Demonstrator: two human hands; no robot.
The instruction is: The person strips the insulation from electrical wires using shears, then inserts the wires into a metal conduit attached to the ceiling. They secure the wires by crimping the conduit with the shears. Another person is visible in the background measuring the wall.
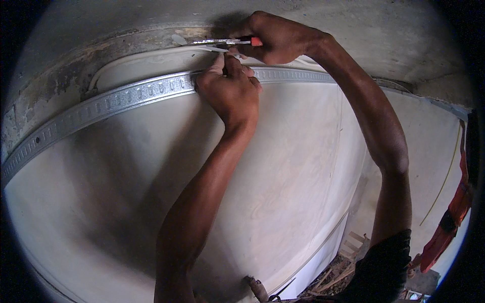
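Observation:
My left hand (228, 83) is raised to the top of the wall, its fingers closed in a pinch on the end of a white cable (182, 49). The cable runs left along the ceiling edge, then bends down. Just above and to the right, my right hand (280, 40) is closed round a tool with a red handle (256, 41) and a slim, shiny metal part pointing left. The tool's exact kind cannot be made out. Both hands are close together at the cable end, and their fingertips partly hide it.
A ribbed galvanised metal channel (136, 92) curves along the top of a pale wall panel (293, 151), just below my hands. Rough grey concrete (151, 15) lies above. At the right hang a red strap (444, 232) and a thin yellow line (444, 187). Wood scraps (336, 272) lie below.

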